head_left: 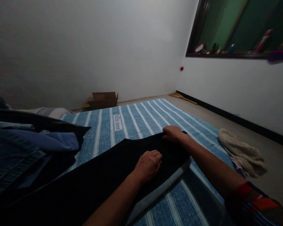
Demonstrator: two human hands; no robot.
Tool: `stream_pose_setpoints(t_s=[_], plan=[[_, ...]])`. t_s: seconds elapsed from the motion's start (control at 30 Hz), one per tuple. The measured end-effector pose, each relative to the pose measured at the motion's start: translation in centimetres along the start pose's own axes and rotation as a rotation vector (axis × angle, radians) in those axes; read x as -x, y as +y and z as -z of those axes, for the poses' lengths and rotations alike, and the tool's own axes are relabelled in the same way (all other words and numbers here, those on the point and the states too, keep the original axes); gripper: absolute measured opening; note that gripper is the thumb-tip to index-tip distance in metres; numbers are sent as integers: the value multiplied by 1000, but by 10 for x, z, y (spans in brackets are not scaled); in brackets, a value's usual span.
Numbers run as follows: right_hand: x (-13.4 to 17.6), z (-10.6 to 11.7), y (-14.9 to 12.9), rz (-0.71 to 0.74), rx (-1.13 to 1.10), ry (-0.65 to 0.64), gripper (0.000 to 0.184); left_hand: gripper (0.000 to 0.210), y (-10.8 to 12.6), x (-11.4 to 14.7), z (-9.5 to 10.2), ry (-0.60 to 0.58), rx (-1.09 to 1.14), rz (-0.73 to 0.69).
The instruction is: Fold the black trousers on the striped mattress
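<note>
A pair of black trousers lies stretched across the striped bedspread, with a strip of grey showing along the near edge. My right hand is at the far right end of the cloth, its fingers curled over the edge and closed on it. On the middle of the same cloth sits my left hand, fingers bent together against the fabric. Its fingertips are partly hidden, so how much cloth they pinch is hard to see.
Piled clothes, including blue jeans and a blue-violet garment, lie at the left. A cardboard box stands by the wall. A beige fluffy cloth hangs at the bed's right edge. Small items line the window sill.
</note>
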State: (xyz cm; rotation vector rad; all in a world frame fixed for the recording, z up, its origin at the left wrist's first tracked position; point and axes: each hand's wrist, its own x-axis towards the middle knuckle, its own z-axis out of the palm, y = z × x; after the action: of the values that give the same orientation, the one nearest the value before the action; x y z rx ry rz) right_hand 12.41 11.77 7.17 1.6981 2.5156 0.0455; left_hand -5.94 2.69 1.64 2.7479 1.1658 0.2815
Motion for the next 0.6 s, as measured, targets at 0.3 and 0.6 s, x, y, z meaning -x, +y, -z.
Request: stream_pose_setpoints(t_s=[0.3,0.6], plan=[[129,-53,-31,294,-230,420,21,29,-6,2,-19,208,164,-41],[153,-104,-44,320,29,742,38,40,-13,-1,-25,188,243,-3]])
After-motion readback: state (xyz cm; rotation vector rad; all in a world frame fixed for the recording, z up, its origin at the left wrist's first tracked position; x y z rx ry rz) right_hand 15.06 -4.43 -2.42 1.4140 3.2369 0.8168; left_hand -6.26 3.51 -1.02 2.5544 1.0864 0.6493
